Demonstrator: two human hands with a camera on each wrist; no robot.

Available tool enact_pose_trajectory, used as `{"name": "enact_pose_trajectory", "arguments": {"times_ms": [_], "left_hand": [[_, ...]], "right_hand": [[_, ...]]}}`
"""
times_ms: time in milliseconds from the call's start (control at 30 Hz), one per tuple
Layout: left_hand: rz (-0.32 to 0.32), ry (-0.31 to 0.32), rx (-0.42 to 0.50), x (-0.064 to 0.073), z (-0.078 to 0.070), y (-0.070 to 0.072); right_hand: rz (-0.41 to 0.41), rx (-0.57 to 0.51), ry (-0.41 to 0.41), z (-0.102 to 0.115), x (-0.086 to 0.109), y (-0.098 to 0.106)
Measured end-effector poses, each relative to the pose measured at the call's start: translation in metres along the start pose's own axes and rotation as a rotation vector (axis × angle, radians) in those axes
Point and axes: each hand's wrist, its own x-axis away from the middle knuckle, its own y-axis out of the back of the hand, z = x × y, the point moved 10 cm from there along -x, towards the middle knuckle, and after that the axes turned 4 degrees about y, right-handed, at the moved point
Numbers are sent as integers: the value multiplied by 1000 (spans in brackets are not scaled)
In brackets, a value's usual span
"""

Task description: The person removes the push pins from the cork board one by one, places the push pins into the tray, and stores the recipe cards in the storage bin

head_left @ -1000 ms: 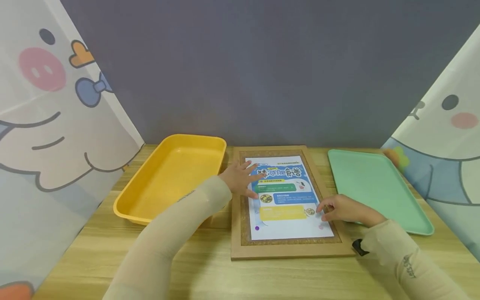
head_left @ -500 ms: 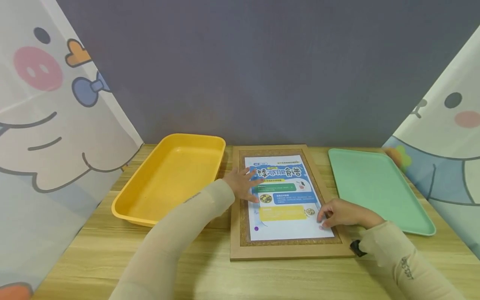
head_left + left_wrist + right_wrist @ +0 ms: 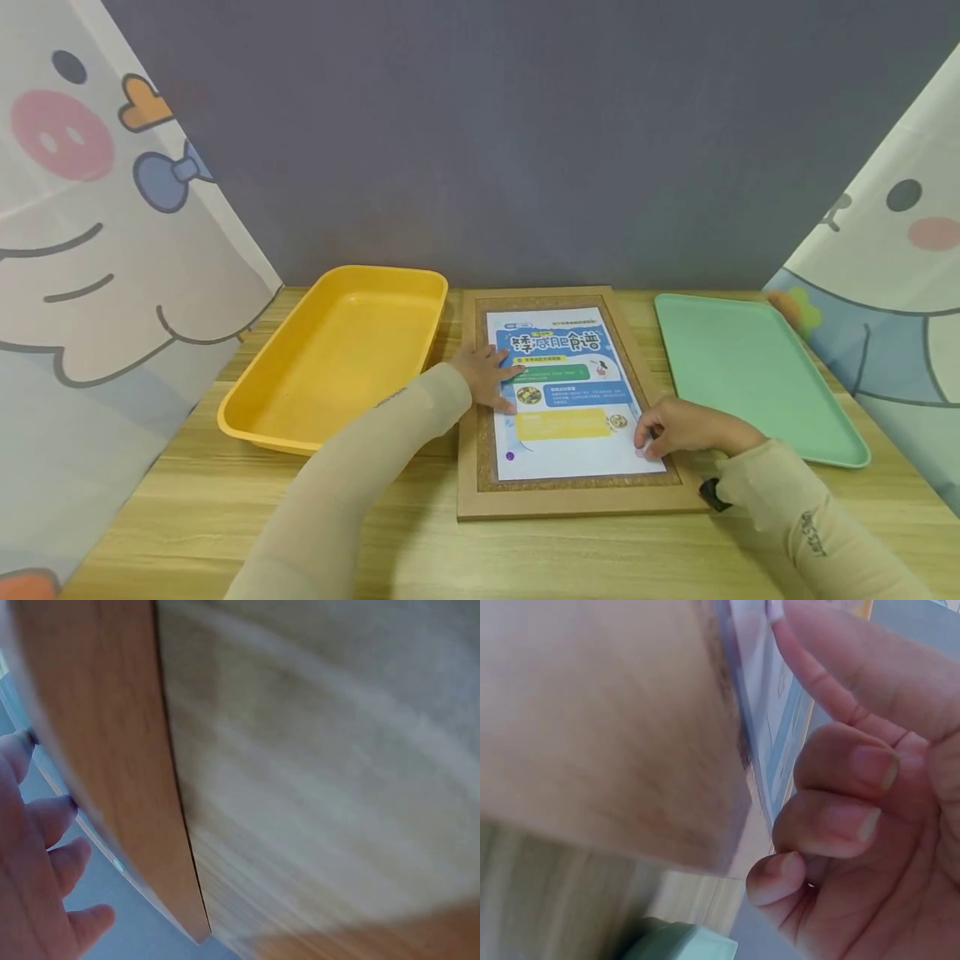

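Resting your left hand (image 3: 483, 379) on the left edge of the printed poster (image 3: 573, 396), you have its fingers apart and wide, with nothing gripped; the hand reaches in across the left side of the wooden frame. Your right hand (image 3: 678, 427) is at the poster's lower right corner, thumb and forefinger drawn narrow in a pinch on a pale pink pin (image 3: 640, 452). The right wrist view shows its other fingers curled in toward the palm, while the pinching tips run to the top of that view, so you cannot tell from there how the pin sits.

The poster lies flat on the framed corkboard (image 3: 562, 504), a strip of cork showing round it, and a purple pin (image 3: 510, 456) sits at its lower left corner. The board itself lies on the wood-grained table (image 3: 525, 558) between a yellow tray (image 3: 337, 375) on your left and a flatter green tray (image 3: 757, 375) on your right. You wear cream sleeves (image 3: 375, 450), and a black strap (image 3: 712, 494) shows under your right cuff. Behind the table stands a grey wall (image 3: 487, 150), with cartoon-printed panels (image 3: 150, 292) at both sides.
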Motion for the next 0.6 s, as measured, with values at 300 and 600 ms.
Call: {"name": "enact_pose_trajectory", "arguments": {"times_ms": [300,600], "left_hand": [[16,-16,50,3,-1,-3],[27,-37,70,12,-1,-4]], "right_hand": [[15,54,-39,2,-1,-3],[22,122,-72,2,-5,-4]]}}
